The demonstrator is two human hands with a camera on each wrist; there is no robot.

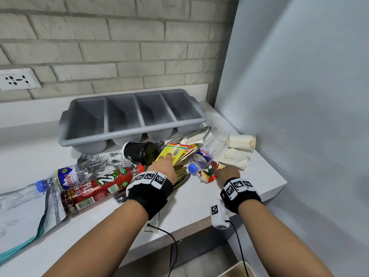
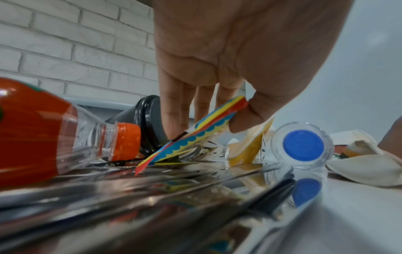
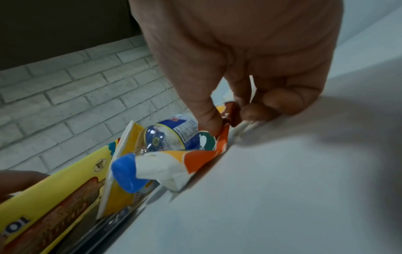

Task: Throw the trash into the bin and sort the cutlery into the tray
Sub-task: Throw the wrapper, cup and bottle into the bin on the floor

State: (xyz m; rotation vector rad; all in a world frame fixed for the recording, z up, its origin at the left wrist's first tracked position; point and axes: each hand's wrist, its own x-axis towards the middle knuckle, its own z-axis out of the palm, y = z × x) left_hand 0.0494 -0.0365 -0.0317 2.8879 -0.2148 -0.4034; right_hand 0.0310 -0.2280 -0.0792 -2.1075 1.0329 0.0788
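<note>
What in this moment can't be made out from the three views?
- Cutlery: left wrist view, close-up blur; pieces not countable.
- Bin: head view, cut off by the bottom edge; only a corner shows.
- Right hand fingertips: right wrist view, blurred; they pinch the wrapper, exact hold unclear.
- Box print: head view, partly covered by the left hand; too small to read.

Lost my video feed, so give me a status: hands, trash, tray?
Left hand pinches flat yellow carton. Right hand pinches crumpled orange-white wrapper. Grey four-compartment tray empty. Small blue-capped bottle lies between hands.
</note>
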